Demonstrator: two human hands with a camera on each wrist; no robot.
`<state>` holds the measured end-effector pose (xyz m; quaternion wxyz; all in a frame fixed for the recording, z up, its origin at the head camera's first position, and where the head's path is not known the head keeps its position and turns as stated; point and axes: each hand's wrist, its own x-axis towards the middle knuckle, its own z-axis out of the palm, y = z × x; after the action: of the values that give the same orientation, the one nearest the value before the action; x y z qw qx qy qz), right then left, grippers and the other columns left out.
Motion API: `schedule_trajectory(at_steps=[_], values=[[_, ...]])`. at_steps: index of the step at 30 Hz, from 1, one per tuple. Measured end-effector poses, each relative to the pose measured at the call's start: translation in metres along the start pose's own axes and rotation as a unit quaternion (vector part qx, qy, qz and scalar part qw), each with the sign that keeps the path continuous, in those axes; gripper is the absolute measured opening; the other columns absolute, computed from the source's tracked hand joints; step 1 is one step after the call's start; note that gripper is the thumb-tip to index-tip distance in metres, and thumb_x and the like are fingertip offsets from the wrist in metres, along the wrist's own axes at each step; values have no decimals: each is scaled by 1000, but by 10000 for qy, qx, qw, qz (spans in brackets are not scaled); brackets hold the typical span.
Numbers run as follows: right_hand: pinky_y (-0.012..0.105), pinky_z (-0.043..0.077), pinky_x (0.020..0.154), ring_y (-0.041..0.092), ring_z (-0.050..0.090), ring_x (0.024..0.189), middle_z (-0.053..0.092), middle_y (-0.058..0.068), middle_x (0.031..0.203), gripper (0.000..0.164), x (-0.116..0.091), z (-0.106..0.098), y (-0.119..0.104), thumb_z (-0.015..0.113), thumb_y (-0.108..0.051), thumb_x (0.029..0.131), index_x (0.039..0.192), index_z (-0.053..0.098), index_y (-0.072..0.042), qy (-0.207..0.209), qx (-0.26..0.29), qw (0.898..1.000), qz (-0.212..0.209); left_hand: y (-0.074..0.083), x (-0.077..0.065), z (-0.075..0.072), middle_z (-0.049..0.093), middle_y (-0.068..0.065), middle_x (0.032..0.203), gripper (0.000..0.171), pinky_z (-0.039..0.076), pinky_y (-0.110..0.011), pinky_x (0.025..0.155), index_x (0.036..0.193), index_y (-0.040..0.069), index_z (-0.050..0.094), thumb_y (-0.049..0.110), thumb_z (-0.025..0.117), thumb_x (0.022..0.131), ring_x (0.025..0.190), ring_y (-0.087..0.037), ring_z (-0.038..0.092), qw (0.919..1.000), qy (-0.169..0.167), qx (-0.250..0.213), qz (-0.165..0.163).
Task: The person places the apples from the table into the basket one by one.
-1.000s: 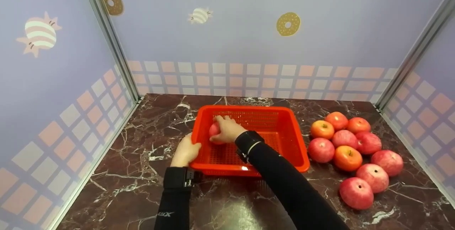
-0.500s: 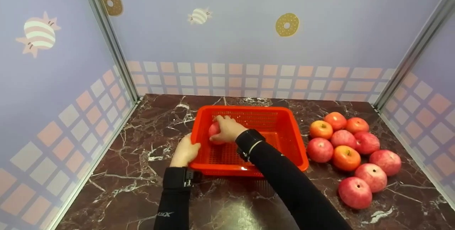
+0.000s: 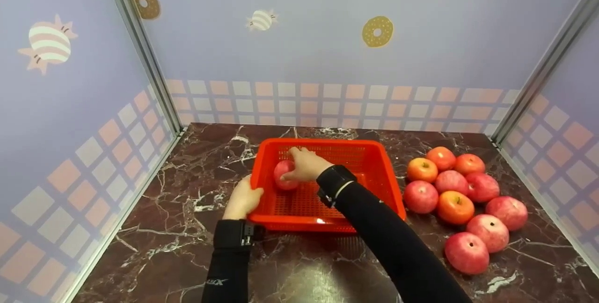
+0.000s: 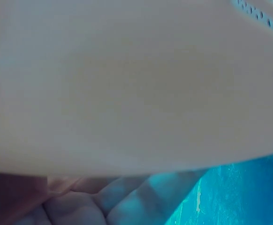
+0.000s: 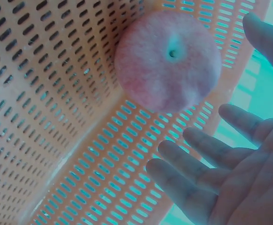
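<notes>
A red plastic basket (image 3: 374, 222) with slotted walls stands on the table. In it, near the left wall, sits a pinkish-red apple (image 3: 282, 180). My right hand (image 3: 310, 165) is over the basket just right of the apple, fingers spread. The right wrist view shows a gap between that apple (image 5: 167, 84) and the straight fingers (image 5: 185, 176). At the basket's left rim, my left hand (image 3: 242, 198) grips the edge with the thumb over it. A pale blurred surface fills most of the left wrist view, with part of the left hand (image 4: 127, 199) below.
To the right of the basket, several red apples (image 3: 467, 252) and orange-yellow ones (image 3: 455, 207) lie in a loose group on the dark marbled table (image 3: 178, 228). Patterned lilac panels (image 3: 309, 50) enclose the back and sides.
My right hand has let go of the apple, drawn back slightly to the right and spread its fingers. The apple stays at the basket's left. My left hand keeps its grip on the rim.
</notes>
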<state>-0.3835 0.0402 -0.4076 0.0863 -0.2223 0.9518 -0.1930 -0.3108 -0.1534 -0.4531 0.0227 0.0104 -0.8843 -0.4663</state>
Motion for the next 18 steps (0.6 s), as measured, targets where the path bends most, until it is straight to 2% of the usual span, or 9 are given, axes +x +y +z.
schedule_trajectory(at_steps=[8, 13, 18], values=[[52, 42, 116, 41, 49, 138, 51, 23, 147, 77, -6, -13, 2, 77, -44, 89, 147, 45, -5, -21, 7, 10000, -79, 2, 0, -2, 67, -29, 123, 45, 54, -54, 99, 133, -9, 58, -1, 50, 90, 110, -42, 66, 10000, -7, -11, -1], [53, 40, 118, 40, 48, 140, 51, 22, 148, 78, -8, -17, 6, 77, -44, 89, 148, 45, -5, -18, 78, 10000, -23, 2, 1, -2, 67, -30, 124, 45, 54, -54, 98, 134, -9, 57, -1, 50, 90, 110, -43, 66, 10000, -14, -33, -1], [49, 44, 115, 37, 52, 136, 50, 21, 149, 78, -12, -22, 12, 76, -44, 90, 149, 45, -4, -103, 200, 9997, -7, 1, 0, -1, 67, -30, 123, 45, 54, -54, 98, 134, -9, 58, -1, 50, 90, 110, -43, 67, 10000, -40, -7, -14]])
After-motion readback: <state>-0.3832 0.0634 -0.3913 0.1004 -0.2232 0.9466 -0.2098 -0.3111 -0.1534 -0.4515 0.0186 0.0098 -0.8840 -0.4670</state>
